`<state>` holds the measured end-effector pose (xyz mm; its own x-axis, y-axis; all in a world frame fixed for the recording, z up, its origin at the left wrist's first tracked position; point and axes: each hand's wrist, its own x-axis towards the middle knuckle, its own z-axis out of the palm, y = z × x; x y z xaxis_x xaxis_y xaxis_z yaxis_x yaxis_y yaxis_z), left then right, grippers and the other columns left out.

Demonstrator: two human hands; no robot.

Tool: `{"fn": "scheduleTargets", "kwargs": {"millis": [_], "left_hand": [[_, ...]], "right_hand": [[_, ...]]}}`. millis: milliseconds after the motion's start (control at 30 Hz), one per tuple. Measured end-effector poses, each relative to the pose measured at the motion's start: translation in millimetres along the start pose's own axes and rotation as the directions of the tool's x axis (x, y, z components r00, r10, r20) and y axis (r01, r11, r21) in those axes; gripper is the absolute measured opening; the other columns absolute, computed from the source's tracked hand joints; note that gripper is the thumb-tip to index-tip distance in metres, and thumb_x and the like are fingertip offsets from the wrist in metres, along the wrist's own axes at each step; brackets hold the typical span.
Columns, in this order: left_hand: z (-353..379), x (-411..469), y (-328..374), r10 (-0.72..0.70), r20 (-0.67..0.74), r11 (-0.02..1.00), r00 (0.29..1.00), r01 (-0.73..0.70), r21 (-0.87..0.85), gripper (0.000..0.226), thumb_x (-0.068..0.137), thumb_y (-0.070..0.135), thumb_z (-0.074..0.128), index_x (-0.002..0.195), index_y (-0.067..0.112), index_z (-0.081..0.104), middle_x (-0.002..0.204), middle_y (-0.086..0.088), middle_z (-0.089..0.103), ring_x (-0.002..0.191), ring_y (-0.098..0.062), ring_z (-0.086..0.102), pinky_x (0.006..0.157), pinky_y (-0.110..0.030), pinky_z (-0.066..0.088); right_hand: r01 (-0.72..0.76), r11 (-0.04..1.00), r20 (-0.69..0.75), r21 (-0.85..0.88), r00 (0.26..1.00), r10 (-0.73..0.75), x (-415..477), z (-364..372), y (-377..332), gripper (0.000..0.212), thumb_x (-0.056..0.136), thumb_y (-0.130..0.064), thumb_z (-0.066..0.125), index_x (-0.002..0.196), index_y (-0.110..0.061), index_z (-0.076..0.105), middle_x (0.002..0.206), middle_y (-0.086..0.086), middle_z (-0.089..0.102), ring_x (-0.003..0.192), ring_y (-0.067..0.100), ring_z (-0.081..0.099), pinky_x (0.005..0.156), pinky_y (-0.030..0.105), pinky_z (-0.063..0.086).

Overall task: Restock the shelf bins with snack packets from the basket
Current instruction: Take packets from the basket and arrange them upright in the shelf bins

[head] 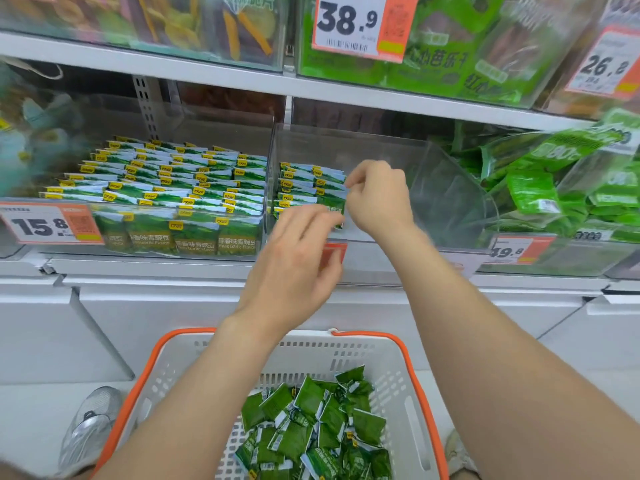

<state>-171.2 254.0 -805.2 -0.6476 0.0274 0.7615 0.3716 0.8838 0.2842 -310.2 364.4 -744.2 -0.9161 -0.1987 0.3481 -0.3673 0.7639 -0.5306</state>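
While the right hand (377, 197) pinches a packet (334, 202) by its top edge in the bin (346, 143), the left hand (294, 261) hovers, fingers loosely straight; packets seem light, crinkly, slippery.

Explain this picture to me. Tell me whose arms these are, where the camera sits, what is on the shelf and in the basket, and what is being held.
No machine is involved. The single picture comes from a camera worn on a person's head, looking forward and down, so the two bare arms are the wearer's own.

Ahead is a shop shelf. The full bin on the left is packed with upright green pea packets. The middle bin beside it holds only a few rows, with bare space to their right.

The right hand pinches the top of one packet in those rows. The left hand is open just below and blurred; it seems to hold nothing.

At the bottom, a white basket with an orange rim holds a loose heap of the same packets.
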Motion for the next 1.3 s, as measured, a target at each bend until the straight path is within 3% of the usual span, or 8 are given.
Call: {"fn": "scheduleTargets", "kwargs": {"millis": [167, 300, 467, 633, 767, 900, 1133, 1300], "left_hand": [[-11, -28, 1, 0.012, -0.296, 0.991, 0.955, 0.028, 0.128, 0.009, 0.091, 0.003, 0.066, 0.099, 0.001, 0.07, 0.1, -0.014, 0.064, 0.092, -0.035, 0.058, 0.082, -0.04, 0.048], [6, -78, -12, -0.048, -0.132, 0.991, 0.99, 0.063, 0.115, 0.003, 0.087, 0.009, 0.063, 0.09, 0.007, 0.063, 0.086, -0.005, 0.06, 0.075, -0.03, 0.057, 0.058, -0.041, 0.048], [21, -151, -46, -0.385, 0.319, 0.921, 0.866, 0.336, 0.198, 0.013, 0.084, 0.03, 0.06, 0.091, 0.019, 0.059, 0.081, 0.005, 0.063, 0.065, -0.026, 0.063, 0.048, -0.03, 0.036], [34, -224, -80, -0.632, 0.408, 0.775, 0.659, 0.547, 0.317, 0.006, 0.09, 0.026, 0.063, 0.086, 0.023, 0.06, 0.081, 0.007, 0.064, 0.074, -0.02, 0.062, 0.061, -0.034, 0.047], [48, -262, -110, -0.785, 0.489, 0.604, 0.381, 0.645, 0.467, 0.013, 0.09, 0.019, 0.062, 0.102, 0.023, 0.062, 0.104, 0.0, 0.061, 0.098, -0.026, 0.063, 0.085, -0.042, 0.055], [67, -287, -127, -0.767, 0.619, 0.601, 0.172, 0.532, 0.597, 0.035, 0.091, 0.014, 0.062, 0.126, 0.017, 0.056, 0.124, -0.01, 0.047, 0.111, -0.036, 0.056, 0.095, -0.048, 0.052], [86, -315, -127, -0.696, 0.718, 0.669, 0.022, 0.381, 0.638, 0.072, 0.091, -0.006, 0.048, 0.15, 0.033, 0.042, 0.16, -0.006, 0.016, 0.146, -0.044, 0.017, 0.112, -0.052, 0.037], [94, -330, -126, -0.693, 0.72, 0.683, 0.041, 0.359, 0.636, 0.064, 0.091, -0.001, 0.063, 0.144, 0.028, 0.043, 0.143, -0.01, 0.03, 0.125, -0.038, 0.041, 0.106, -0.042, 0.044]], "right_hand": [[0.215, 0.972, -0.303, 0.089, 0.936, -0.18, -60, -3, -10, 0.025, 0.082, -0.012, 0.045, 0.082, -0.016, 0.07, 0.077, 0.003, 0.07, 0.076, 0.029, 0.063, 0.068, 0.041, 0.053], [0.431, 0.902, -0.44, 0.023, 0.815, -0.377, -117, 28, -13, 0.014, 0.077, -0.014, 0.049, 0.07, -0.016, 0.06, 0.065, -0.002, 0.058, 0.059, 0.025, 0.053, 0.05, 0.036, 0.041], [0.549, 0.835, -0.004, -0.031, 0.836, -0.549, -175, 85, 9, 0.018, 0.077, -0.025, 0.047, 0.073, -0.015, 0.062, 0.066, 0.0, 0.061, 0.059, 0.028, 0.058, 0.05, 0.031, 0.044], [0.539, 0.836, 0.572, -0.101, 0.719, -0.394, -209, 129, 45, 0.021, 0.091, -0.027, 0.046, 0.091, -0.018, 0.065, 0.08, 0.002, 0.067, 0.073, 0.029, 0.064, 0.067, 0.039, 0.056], [0.497, 0.861, 0.686, -0.102, 0.662, -0.301, -219, 152, 60, 0.021, 0.095, -0.024, 0.044, 0.099, -0.018, 0.064, 0.082, 0.004, 0.067, 0.073, 0.028, 0.063, 0.068, 0.042, 0.06], [0.481, 0.869, 0.725, -0.119, 0.64, -0.255, -222, 171, 66, 0.02, 0.097, -0.021, 0.044, 0.101, -0.017, 0.063, 0.082, 0.004, 0.066, 0.073, 0.027, 0.062, 0.066, 0.036, 0.057], [0.44, 0.893, 0.762, -0.097, 0.61, -0.218, -222, 200, 75, 0.019, 0.094, -0.017, 0.047, 0.1, -0.016, 0.064, 0.081, 0.004, 0.066, 0.072, 0.025, 0.063, 0.068, 0.038, 0.059], [0.415, 0.905, 0.771, -0.095, 0.606, -0.197, -221, 209, 77, 0.019, 0.094, -0.017, 0.048, 0.103, -0.016, 0.065, 0.084, 0.006, 0.067, 0.074, 0.027, 0.063, 0.071, 0.041, 0.059]]}}
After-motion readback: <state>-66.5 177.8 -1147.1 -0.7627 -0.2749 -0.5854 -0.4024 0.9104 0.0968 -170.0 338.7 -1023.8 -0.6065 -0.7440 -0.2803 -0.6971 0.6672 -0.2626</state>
